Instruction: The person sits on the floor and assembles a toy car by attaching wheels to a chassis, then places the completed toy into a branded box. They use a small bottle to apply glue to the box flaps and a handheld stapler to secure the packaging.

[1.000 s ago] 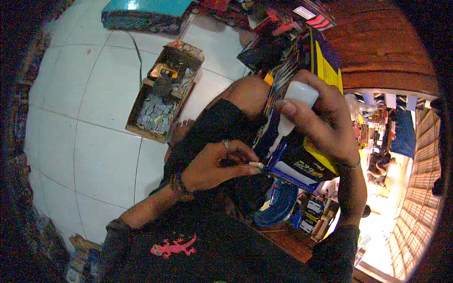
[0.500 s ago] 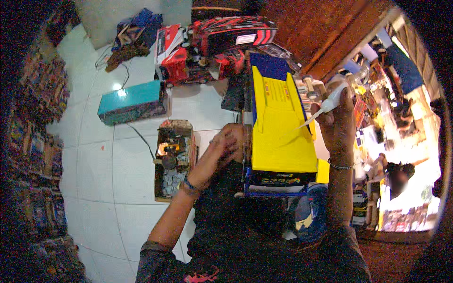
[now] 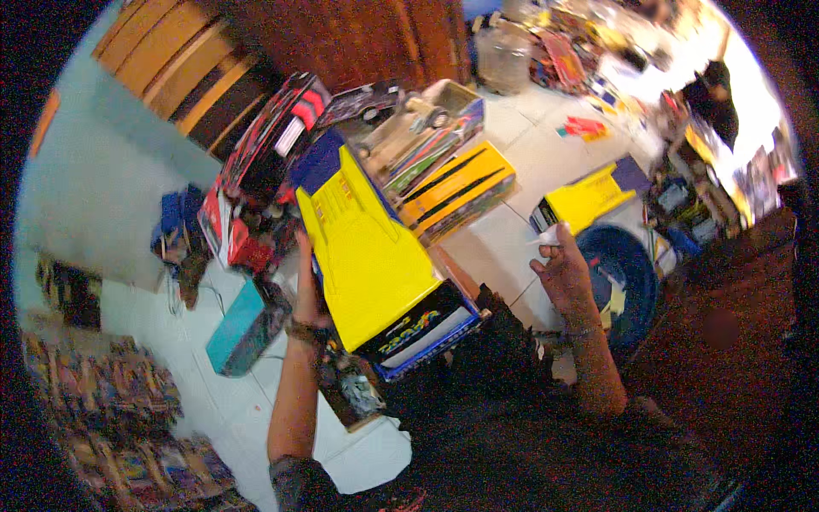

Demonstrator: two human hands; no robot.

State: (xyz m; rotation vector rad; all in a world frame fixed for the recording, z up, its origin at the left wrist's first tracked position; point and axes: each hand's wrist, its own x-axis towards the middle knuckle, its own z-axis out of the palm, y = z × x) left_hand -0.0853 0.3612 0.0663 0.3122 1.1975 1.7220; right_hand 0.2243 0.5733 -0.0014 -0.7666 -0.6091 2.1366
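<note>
A yellow and blue toy truck body (image 3: 375, 256), with a black and white panel at its near end, lies tilted before my lap. My left hand (image 3: 309, 286) holds its left side, fingers stretched along the edge and partly hidden by it. My right hand (image 3: 566, 277) is raised apart from it on the right. Its bent fingers close round a white squeeze glue bottle (image 3: 546, 237), mostly hidden and blurred. Just beyond those fingertips stands a second, smaller-looking yellow body piece (image 3: 589, 196) on the tiled floor.
A blue round tub (image 3: 636, 282) is beside my right forearm. Ahead are an orange and black box (image 3: 461, 192) and a tray with wooden parts (image 3: 426, 128). A red and black toy truck (image 3: 264, 162) and a teal box (image 3: 237, 328) stand at the left.
My view has turned to the right. My right hand with the glue bottle has moved away from the yellow surface, out to the right. My left hand has shifted forward along the truck body's side.
</note>
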